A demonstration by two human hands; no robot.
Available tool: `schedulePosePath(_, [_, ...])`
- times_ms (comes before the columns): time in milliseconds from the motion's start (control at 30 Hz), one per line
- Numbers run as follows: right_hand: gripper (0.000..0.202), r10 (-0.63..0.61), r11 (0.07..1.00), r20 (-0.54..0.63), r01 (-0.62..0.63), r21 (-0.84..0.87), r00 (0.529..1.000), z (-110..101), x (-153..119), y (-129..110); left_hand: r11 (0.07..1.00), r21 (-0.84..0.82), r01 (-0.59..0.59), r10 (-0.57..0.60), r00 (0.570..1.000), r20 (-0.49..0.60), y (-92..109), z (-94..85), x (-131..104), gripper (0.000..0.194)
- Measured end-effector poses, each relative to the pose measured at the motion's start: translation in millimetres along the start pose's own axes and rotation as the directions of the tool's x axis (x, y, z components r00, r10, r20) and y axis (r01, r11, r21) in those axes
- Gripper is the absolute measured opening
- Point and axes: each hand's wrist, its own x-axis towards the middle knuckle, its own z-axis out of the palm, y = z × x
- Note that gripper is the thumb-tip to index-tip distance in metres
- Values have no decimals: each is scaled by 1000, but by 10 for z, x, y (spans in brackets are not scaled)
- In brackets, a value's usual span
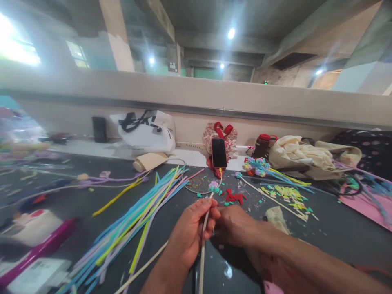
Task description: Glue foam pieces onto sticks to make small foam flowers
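Observation:
In the head view my left hand point(196, 220) is closed around a long pale stick point(202, 261), which runs down toward the lower edge. At the stick's upper end, just above my fingertips, sits a small lilac and teal flower shape point(214, 187). My right hand point(234, 222) is beside my left hand, touching or nearly touching it; its fingers are mostly hidden, and what they hold cannot be made out. Red pieces point(235, 197) lie just beyond my right hand. Left of my hands is a bundle of blue, yellow and lilac fuzzy stems point(131, 224).
A phone point(219, 153) leans upright against a patterned bag point(206, 132) at the back. Yellow-green pieces point(286, 194), a finished-looking flower bunch point(257, 165), a dark bottle point(261, 146) and a cream cloth bag point(301, 157) are at right. A white bag point(150, 136) stands back left.

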Motion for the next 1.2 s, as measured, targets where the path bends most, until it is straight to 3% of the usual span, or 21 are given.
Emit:
schedulePosePath(233, [14, 50, 996, 25, -52, 77, 998, 67, 28, -16, 1000, -25, -15, 17, 999, 51, -1, -6, -3, 11])
schedulePosePath(433, [17, 113, 951, -74, -87, 295, 991, -86, -62, 49, 1000, -5, 1, -1, 1000, 31, 15, 20, -19, 10])
schedulePosePath(600, [14, 195, 807, -87, -109, 581, 977, -222, -195, 151, 998, 58, 31, -32, 999, 9, -4, 34, -19, 12])
schedulePosePath(767, [13, 306, 612, -51, -156, 775, 951, -202, -254, 178, 994, 97, 42, -43, 999, 7, -70, 26, 22, 12])
schedulePosePath(967, [16, 373, 509, -64, -147, 848, 926, -133, -234, 161, 988, 150, 30, -29, 1000, -8, -148, 23, 48, 18])
schedulePosePath(1200, [4, 411, 522, -154, -94, 848, 899, -221, -238, -2, 985, 172, -23, 29, 999, -37, -169, 38, 43, 21])
